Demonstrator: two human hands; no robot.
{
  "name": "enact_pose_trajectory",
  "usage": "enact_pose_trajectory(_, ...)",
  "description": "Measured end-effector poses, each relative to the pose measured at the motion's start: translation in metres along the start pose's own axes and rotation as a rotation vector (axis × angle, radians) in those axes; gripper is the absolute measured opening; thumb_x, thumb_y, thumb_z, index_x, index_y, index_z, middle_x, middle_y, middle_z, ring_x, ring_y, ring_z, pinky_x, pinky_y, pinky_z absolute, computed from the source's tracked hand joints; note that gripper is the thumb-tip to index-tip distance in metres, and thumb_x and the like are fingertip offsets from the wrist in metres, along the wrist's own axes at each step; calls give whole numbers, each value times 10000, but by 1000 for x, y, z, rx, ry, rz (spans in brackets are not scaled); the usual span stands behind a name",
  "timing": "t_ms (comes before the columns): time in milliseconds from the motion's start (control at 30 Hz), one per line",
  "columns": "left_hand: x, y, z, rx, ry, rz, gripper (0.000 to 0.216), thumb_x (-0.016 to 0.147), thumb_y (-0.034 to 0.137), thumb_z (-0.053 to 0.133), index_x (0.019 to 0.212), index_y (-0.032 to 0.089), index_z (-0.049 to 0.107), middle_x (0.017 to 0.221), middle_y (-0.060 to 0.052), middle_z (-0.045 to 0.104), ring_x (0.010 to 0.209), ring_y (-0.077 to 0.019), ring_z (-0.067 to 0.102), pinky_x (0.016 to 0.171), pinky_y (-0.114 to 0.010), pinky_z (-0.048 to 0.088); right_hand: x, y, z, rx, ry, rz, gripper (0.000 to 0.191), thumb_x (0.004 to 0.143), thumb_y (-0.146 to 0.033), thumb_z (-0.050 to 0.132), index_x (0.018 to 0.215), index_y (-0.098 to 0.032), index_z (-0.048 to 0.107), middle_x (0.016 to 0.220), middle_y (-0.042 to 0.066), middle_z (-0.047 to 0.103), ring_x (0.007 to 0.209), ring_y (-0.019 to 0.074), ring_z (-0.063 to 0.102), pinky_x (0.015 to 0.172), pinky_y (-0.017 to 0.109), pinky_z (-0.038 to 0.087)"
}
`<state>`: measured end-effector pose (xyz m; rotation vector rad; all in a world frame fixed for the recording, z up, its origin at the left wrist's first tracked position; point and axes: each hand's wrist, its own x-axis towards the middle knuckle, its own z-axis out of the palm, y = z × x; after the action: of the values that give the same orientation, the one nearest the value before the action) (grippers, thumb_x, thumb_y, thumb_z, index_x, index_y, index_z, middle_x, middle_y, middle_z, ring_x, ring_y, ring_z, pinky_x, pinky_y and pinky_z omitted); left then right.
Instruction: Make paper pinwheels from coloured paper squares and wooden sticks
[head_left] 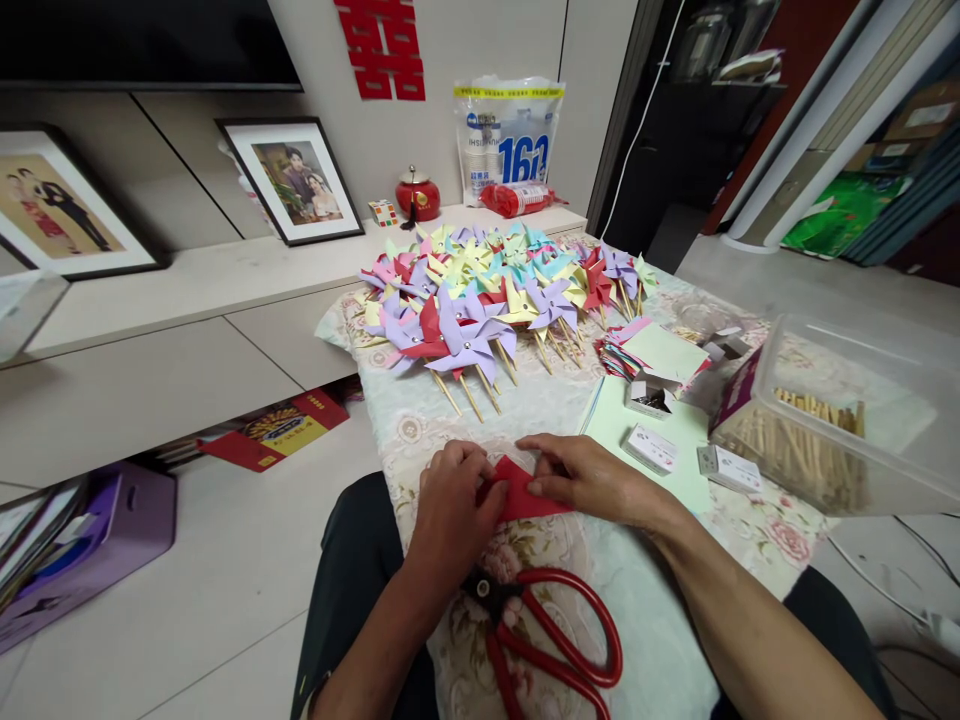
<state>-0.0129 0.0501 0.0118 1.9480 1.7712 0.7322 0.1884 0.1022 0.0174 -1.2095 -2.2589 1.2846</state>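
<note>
A folded piece of red paper (525,492) lies on the flowered tablecloth (420,430) right in front of me. My left hand (450,505) pinches its left side with curled fingers. My right hand (589,478) presses on its right edge, fingers together and bent over the fold. Red-handled scissors (555,635) lie on the cloth just below my hands, untouched. Farther back sits a large heap of paper pinwheels (487,290) in purple, yellow, blue, pink and red, their wooden sticks pointing toward me.
A clear plastic tub of wooden sticks (817,440) stands at the right. Beside it are a stack of coloured paper squares (652,350), a light green sheet (675,430) and small boxes (651,447). Framed photos (292,180), a red teapot (418,195) and a bag (510,135) rest on the low cabinet behind.
</note>
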Motion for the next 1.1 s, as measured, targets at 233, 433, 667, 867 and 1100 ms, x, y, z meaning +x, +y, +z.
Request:
enact_pose_trajectory(233, 0, 2, -1, 42, -17, -8, 114, 826, 178, 595, 734, 214, 538, 997, -79, 593, 962, -271, 552, 863, -449, 443, 1, -2, 2, -21, -20, 22, 549, 808, -203, 665, 1346, -132, 582, 742, -15, 649, 648, 146, 569, 627, 250, 436)
enact_pose_trajectory(433, -2, 2, 1, 77, -23, 3, 70, 832, 171, 590, 779, 208, 566, 1018, -89, 587, 993, -285, 541, 888, -470, 443, 0, -7, 2, -120, -14, 19, 526, 808, -183, 644, 1331, -148, 599, 733, -16, 665, 631, 145, 565, 637, 255, 425)
enact_pose_trajectory(667, -4, -1, 3, 115, 49, 24, 193, 818, 141, 606, 1005, 187, 588, 1032, -95, 615, 995, -291, 567, 885, -481, 487, 1, -9, 2, -224, -4, -12, 513, 803, -186, 650, 1313, -166, 607, 770, -4, 661, 677, 161, 575, 660, 270, 409)
enact_pose_trajectory(867, -24, 6, 13, 330, 169, 200, 320, 909, 111, 492, 1209, 154, 594, 1286, -174, 611, 1181, -330, 576, 988, -531, 471, 1, -8, 3, -232, 9, -30, 559, 798, -194, 659, 1349, -199, 564, 763, -13, 633, 699, 174, 578, 668, 275, 406)
enact_pose_trajectory(1100, -68, 23, 36, 337, 80, 375, 572, 932, 385, 508, 1406, 69, 464, 1396, -226, 577, 1281, -365, 550, 1017, -513, 497, 2, -8, 3, -254, 10, -45, 533, 792, -142, 606, 1322, -189, 579, 725, -21, 620, 648, 160, 554, 623, 264, 386)
